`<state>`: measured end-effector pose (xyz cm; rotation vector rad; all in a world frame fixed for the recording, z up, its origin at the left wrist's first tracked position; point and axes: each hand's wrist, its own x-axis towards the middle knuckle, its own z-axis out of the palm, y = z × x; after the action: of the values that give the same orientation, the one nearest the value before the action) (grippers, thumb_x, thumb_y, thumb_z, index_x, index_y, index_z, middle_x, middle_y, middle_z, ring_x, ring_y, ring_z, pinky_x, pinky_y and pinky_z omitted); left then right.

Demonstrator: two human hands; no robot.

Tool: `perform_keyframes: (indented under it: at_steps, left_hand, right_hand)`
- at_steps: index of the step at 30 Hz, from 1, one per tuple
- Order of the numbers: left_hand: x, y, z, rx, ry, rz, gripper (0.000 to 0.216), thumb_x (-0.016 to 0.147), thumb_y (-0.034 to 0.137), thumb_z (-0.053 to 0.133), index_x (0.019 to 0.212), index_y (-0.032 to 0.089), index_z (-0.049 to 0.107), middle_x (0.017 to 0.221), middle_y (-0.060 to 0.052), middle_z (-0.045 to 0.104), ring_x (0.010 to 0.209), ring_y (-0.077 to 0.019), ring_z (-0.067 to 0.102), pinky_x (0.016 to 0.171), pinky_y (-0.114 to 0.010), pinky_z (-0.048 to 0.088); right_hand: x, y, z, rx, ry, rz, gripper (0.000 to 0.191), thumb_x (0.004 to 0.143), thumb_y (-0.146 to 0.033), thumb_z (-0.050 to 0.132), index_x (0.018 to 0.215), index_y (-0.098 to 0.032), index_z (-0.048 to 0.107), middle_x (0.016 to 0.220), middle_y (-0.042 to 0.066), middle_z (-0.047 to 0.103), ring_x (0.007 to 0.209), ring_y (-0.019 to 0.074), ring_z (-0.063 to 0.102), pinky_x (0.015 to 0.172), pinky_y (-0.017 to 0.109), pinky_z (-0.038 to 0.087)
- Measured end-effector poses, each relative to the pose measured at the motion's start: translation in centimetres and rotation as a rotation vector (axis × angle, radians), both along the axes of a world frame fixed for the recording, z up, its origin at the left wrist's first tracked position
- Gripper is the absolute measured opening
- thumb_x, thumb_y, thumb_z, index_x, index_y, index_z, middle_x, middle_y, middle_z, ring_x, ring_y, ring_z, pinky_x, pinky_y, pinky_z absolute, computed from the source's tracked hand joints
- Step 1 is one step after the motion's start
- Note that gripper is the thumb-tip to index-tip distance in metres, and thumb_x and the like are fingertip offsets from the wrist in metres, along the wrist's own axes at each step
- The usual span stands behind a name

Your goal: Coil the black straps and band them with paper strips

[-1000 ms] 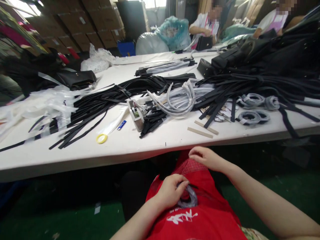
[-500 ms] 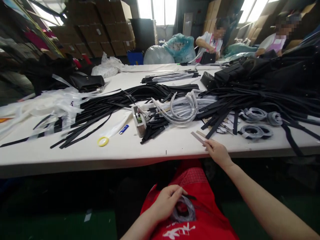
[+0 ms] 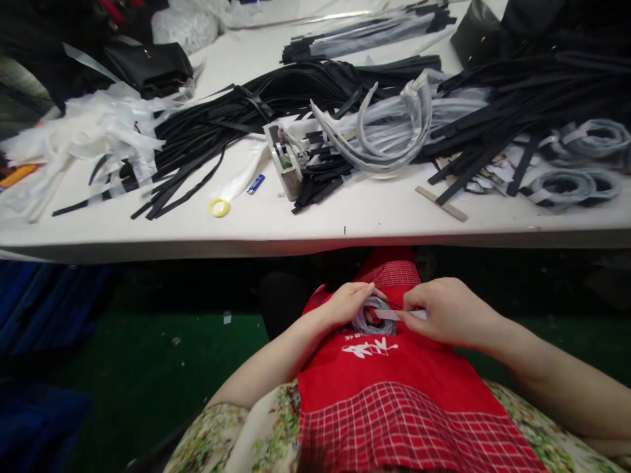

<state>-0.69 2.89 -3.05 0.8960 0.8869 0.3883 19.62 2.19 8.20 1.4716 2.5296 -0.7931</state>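
On the lap, over the red apron (image 3: 419, 368), my left hand (image 3: 351, 303) is closed on a coil wrapped in clear plastic (image 3: 363, 323). Pinched in my right hand (image 3: 441, 310) is a short pale strip (image 3: 387, 315). Its far end lies across the opening of the coil; whether it touches the coil I cannot tell. A thin dark end sticks out between the two hands. On the table lies a similar flat beige strip (image 3: 441, 203), partly under a black strap.
Along the white table (image 3: 197, 230) lie black straps (image 3: 276, 89), a tape dispenser (image 3: 284, 164), plastic-wrapped curved handles (image 3: 379, 157), a yellow ring (image 3: 219, 207) and a blue packet (image 3: 256, 184). More wrapped coils (image 3: 566, 187) sit at the right, loose plastic film (image 3: 98, 125) at the left.
My right hand has come from the table edge to the lap, bringing one pale strip to the coil. My left hand keeps hold of the coil. The view has tilted down.
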Motion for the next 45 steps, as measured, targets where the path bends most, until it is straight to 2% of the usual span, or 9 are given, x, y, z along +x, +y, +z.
perform_keyframes:
  at_steps: [5, 9, 16, 24, 29, 33, 37, 41, 45]
  left_hand:
    - [0.1, -0.1, 0.3, 0.059, 0.023, -0.028, 0.06, 0.086, 0.064, 0.046, 0.096, 0.01, 0.069, 0.065, -0.005, 0.066, 0.049, -0.0127, 0.058, 0.051, -0.024, 0.048]
    - [-0.1, -0.1, 0.3, 0.288, 0.151, -0.027, 0.046, 0.09, 0.049, 0.044, 0.08, 0.012, 0.069, 0.07, -0.005, 0.068, 0.064, -0.0151, 0.061, 0.063, -0.025, 0.049]
    - [-1.0, -0.3, 1.1, 0.399, 0.166, -0.038, 0.036, 0.091, 0.032, 0.043, 0.095, 0.013, 0.073, 0.096, -0.008, 0.074, 0.087, -0.0181, 0.066, 0.082, -0.027, 0.05]
    - [-0.2, -1.2, 3.9, 0.595, 0.328, -0.075, 0.028, 0.088, 0.037, 0.058, 0.073, 0.016, 0.07, 0.071, -0.001, 0.068, 0.063, -0.0113, 0.058, 0.062, -0.021, 0.043]
    - [-0.2, -1.8, 3.9, 0.695, 0.307, -0.014, 0.022, 0.088, 0.029, 0.059, 0.071, 0.018, 0.068, 0.074, -0.001, 0.065, 0.069, -0.012, 0.058, 0.07, -0.023, 0.045]
    - [-0.2, -2.2, 3.8, 0.75, 0.315, 0.1, 0.018, 0.086, 0.027, 0.061, 0.071, 0.019, 0.068, 0.092, -0.004, 0.059, 0.091, -0.0153, 0.059, 0.085, -0.027, 0.046]
    - [-0.3, -2.2, 3.2, 0.589, 0.421, 0.169, 0.015, 0.082, 0.025, 0.062, 0.069, 0.018, 0.061, 0.084, -0.001, 0.057, 0.082, -0.0142, 0.057, 0.079, -0.027, 0.046]
    - [-0.2, -2.1, 2.9, 0.399, 0.428, 0.151, 0.011, 0.079, 0.021, 0.059, 0.069, 0.018, 0.057, 0.07, 0.001, 0.06, 0.067, -0.0126, 0.055, 0.067, -0.024, 0.045]
    - [0.0, -2.2, 3.9, 0.478, 0.475, 0.116, 0.013, 0.078, 0.023, 0.059, 0.066, 0.018, 0.058, 0.071, 0.001, 0.063, 0.07, -0.0141, 0.058, 0.069, -0.025, 0.044]
  right_hand:
    - [-2.8, -0.5, -1.6, 0.066, -0.122, 0.061, 0.033, 0.089, -0.037, 0.051, 0.066, -0.021, 0.069, 0.067, 0.005, 0.071, 0.057, 0.017, 0.061, 0.053, 0.028, 0.027]
    - [-3.9, -0.1, -3.6, 0.031, -0.112, -0.008, 0.027, 0.086, -0.035, 0.055, 0.069, -0.019, 0.069, 0.068, 0.006, 0.071, 0.059, 0.018, 0.061, 0.053, 0.028, 0.027]
    - [-0.1, 1.7, -4.6, -0.372, 0.39, -0.201, 0.031, 0.081, -0.046, 0.064, 0.07, -0.018, 0.068, 0.059, -0.001, 0.062, 0.054, 0.0117, 0.05, 0.05, 0.024, 0.032]
    - [-0.6, 1.7, -9.0, -0.574, 0.782, -0.567, 0.045, 0.076, -0.061, 0.063, 0.069, -0.016, 0.062, 0.058, 0.001, 0.061, 0.052, 0.0133, 0.055, 0.051, 0.025, 0.041]
    - [-1.5, 0.5, -11.2, -0.827, 0.851, -0.706, 0.051, 0.069, -0.066, 0.066, 0.067, -0.015, 0.064, 0.064, 0.004, 0.065, 0.057, 0.0139, 0.055, 0.055, 0.026, 0.043]
    - [-2.4, -0.6, -11.0, -0.736, 0.949, -0.746, 0.038, 0.067, -0.051, 0.074, 0.063, -0.015, 0.06, 0.06, 0.0, 0.06, 0.055, 0.0113, 0.049, 0.054, 0.024, 0.038]
    - [-2.4, -0.7, -10.0, -0.492, 0.83, -0.635, 0.034, 0.077, -0.047, 0.065, 0.069, -0.014, 0.068, 0.065, 0.002, 0.064, 0.06, 0.0128, 0.052, 0.056, 0.024, 0.039]
    - [-2.1, -0.7, -8.8, -0.646, 0.912, -0.675, 0.039, 0.079, -0.049, 0.061, 0.069, -0.013, 0.068, 0.068, 0.004, 0.067, 0.064, 0.0151, 0.057, 0.062, 0.026, 0.044]
    - [-1.8, -0.7, -7.3, -0.777, 0.97, -0.635, 0.035, 0.079, -0.047, 0.064, 0.076, -0.012, 0.071, 0.078, 0.007, 0.071, 0.075, 0.0192, 0.063, 0.073, 0.03, 0.048]
